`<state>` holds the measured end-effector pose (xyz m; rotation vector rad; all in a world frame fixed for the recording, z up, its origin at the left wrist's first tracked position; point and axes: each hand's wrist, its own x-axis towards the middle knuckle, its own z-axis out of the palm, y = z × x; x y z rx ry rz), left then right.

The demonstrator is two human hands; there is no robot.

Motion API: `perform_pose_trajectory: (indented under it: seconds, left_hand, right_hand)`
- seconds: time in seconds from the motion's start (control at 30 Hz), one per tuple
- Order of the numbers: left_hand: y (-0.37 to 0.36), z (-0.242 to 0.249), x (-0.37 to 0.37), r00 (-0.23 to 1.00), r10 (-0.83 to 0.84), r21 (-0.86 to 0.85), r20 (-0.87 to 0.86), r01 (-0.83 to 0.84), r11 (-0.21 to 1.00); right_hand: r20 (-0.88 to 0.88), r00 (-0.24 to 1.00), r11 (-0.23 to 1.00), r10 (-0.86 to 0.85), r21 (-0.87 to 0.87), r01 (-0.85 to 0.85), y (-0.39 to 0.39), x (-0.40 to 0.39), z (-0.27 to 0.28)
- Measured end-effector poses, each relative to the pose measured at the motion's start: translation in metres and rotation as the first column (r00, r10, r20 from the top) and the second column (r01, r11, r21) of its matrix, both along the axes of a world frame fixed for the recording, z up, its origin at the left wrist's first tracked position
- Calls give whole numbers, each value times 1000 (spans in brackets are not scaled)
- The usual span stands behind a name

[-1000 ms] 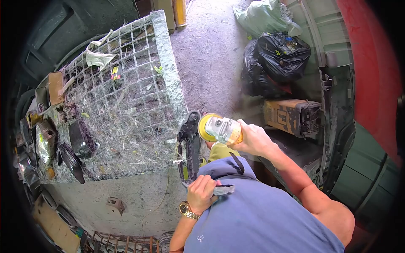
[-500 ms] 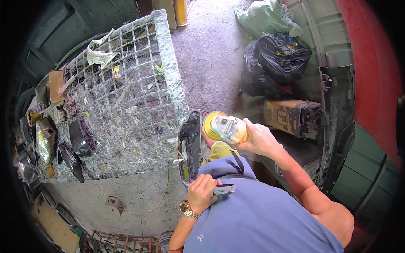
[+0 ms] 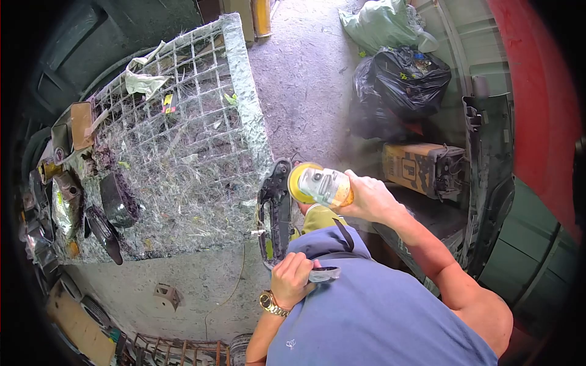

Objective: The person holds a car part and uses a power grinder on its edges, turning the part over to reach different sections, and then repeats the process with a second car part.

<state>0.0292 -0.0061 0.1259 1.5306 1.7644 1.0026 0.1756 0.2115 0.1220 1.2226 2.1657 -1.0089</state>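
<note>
My right hand [image 3: 369, 198] is wrapped round a small disc sander [image 3: 329, 187] with a grey and orange body. Its round yellow pad [image 3: 298, 182] stands on edge along the right side of a long black plastic part [image 3: 279, 204], right at its upper end. That part is a narrow frame with openings in it, upright in this view along the bench's right edge. My left hand [image 3: 292, 279], a gold watch on its wrist, grips the part's lower end. A greyish end [image 3: 325, 275] of it sticks out past my fingers against my blue shirt.
Fibre scraps and dust cover the mesh-topped bench [image 3: 247, 91] at left, with black parts [image 3: 116, 198] on its far side. At right lie a black garbage bag [image 3: 403, 85], a green bag [image 3: 381, 27], a yellow-and-black box [image 3: 415, 169] and large panels [image 3: 491, 140].
My right hand has shifted the sander slightly left, closer against the black part's edge. My left hand and the part have stayed in place.
</note>
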Motion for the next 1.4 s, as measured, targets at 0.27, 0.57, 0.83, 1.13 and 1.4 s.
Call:
perform_pose_trajectory:
  seconds: [0.27, 0.57, 0.83, 1.13, 1.4]
  left_hand:
    - [-1, 3, -3, 1000, -10, -14, 16, 10, 1000]
    - [9, 15, -19, 999, 27, 0, 34, -27, 1000]
    - [19, -14, -30, 992, -95, 21, -78, 96, 995]
    - [19, -15, -31, 989, -122, 6, -84, 123, 992]
    - [21, -14, -35, 992, -121, 2, -49, 121, 993]
  right_hand:
    - [-45, 997, 996, -69, 47, 71, 3, 3, -10]
    - [-109, 987, 982, -121, 132, 135, 4, 20, 10]
    - [-114, 985, 979, -127, 144, 143, 3, 9, 11]
    - [-98, 993, 991, -66, 108, 77, -11, -4, 0]
    - [-116, 989, 990, -91, 95, 102, -17, -9, -8]
